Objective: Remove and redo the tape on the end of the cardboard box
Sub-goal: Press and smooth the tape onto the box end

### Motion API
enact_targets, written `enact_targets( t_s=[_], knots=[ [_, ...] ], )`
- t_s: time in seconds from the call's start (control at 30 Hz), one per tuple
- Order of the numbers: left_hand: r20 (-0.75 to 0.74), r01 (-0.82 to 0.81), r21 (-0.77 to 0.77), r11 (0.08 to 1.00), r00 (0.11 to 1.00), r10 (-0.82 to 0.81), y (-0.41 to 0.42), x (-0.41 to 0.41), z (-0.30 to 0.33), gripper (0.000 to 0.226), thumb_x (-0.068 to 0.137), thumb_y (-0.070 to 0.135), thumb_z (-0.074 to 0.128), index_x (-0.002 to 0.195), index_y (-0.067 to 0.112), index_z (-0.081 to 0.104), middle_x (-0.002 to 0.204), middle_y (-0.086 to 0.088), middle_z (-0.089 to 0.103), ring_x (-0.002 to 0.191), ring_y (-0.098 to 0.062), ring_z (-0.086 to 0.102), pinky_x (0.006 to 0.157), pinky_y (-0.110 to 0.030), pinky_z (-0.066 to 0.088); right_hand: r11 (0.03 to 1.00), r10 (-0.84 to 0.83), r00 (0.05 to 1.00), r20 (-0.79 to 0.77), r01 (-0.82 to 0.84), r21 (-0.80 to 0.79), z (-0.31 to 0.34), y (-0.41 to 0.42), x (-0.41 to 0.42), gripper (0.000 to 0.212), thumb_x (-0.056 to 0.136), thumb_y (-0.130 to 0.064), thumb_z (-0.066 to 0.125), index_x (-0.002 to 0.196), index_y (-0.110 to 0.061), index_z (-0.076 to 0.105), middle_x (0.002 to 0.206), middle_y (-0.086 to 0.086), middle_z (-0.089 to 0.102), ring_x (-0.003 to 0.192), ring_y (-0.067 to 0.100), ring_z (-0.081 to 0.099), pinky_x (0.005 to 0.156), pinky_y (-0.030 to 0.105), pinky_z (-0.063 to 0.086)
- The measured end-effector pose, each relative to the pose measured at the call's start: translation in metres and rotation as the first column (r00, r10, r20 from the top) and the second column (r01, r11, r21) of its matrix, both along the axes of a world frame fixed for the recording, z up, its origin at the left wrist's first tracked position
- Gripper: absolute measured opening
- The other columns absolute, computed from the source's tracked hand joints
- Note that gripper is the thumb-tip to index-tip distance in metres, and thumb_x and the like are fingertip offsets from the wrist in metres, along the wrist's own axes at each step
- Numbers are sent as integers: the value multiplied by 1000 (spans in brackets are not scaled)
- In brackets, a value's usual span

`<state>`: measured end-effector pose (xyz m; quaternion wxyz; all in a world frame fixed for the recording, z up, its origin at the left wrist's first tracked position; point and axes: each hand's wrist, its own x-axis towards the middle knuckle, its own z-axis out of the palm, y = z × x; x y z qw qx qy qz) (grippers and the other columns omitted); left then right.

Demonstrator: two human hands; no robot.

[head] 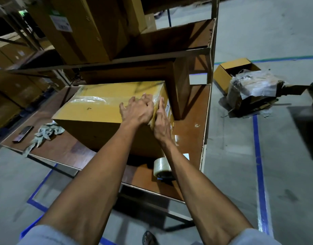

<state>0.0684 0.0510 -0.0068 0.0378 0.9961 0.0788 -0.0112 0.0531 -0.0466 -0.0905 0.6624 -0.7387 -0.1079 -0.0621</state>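
Fingers (160, 105) flat on taped box (99, 110) end

Two hands (137, 110) (162, 124), one taped box (99, 110), one tape roll (161, 167), one phone (23, 133)

The cardboard box (106, 110) lies on the desk (191, 131), and everything else is placed from it. Left of the box on the desk lie a crumpled rag (44, 133) and, farther left, a phone (23, 134). Before the box, near the desk's front edge, stands a roll of tape (162, 167). Behind the box stands a larger carton (152, 71), under a shelf (152, 55) that carries more cartons. Both hands rest on the box's right end: the left hand (138, 110) on top, the right hand (162, 124) against the end face. Far right of the box, on the floor (284, 174), sits a heap of opened cartons (249, 91).
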Motion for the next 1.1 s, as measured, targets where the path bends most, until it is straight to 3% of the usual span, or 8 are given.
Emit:
enact_targets(
  t_s=[0.1,0.27,0.37,0.47,0.63,0.87,0.97,1.1],
  knots=[
    [13,-107,-37,994,994,107,1,1,-1,73,103,53,13,168,28,36,176,8,32,164,-30,23,122,-74,12,999,13,996,-91,-17,-41,-13,-4,-4,66,106,-40,10,169,-20,12,177,-6,10,161,4,10,119,4,6],
    [17,-216,-91,972,976,218,-3,0,0,73,104,50,14,169,22,31,177,2,30,165,-31,15,123,-76,9,990,-8,941,-337,-41,-137,-25,-18,-3,56,112,-21,14,167,-11,20,175,5,18,161,25,23,126,33,18],
    [76,-128,-124,984,988,138,-2,-4,2,70,106,53,13,171,30,25,180,9,20,167,-29,6,122,-81,1,988,-71,944,-322,22,-155,-21,-22,-9,53,113,-19,17,162,-6,30,174,10,24,159,29,28,124,37,22],
    [117,62,-110,992,992,-49,2,-4,6,63,107,52,16,170,48,17,180,14,12,168,-27,-1,124,-79,-1,995,-98,977,-190,97,-17,-1,-14,-9,62,110,-37,17,168,-16,19,175,3,21,160,19,24,124,25,17],
    [29,177,-69,982,984,-175,5,-3,1,57,112,58,12,169,51,14,179,20,11,168,-24,-6,124,-78,-9,992,-32,996,-88,42,121,23,0,0,58,111,-31,18,166,-14,25,174,1,22,160,10,17,113,-3,4],
    [3,-109,-74,991,994,110,-7,-7,6,65,109,53,13,169,34,30,179,7,23,168,-31,0,118,-87,-2,998,-9,958,-287,26,54,2,-3,-6,58,111,-46,8,168,-35,17,175,-6,21,160,19,24,119,25,17],
    [-16,-197,-77,977,980,196,-8,-3,4,70,107,54,12,171,28,25,181,4,18,168,-34,-4,115,-90,-3,1000,6,941,-338,3,28,2,-6,-1,56,112,-48,8,167,-38,18,174,-3,25,158,23,28,126,37,21],
    [75,-156,-135,978,983,168,-7,-7,-1,71,107,54,17,168,24,37,178,2,28,168,-31,3,117,-88,-1,996,-24,837,-547,68,60,2,-3,10,68,109,-57,9,165,-25,32,168,11,38,155,34,35,127,48,26]
  ],
)
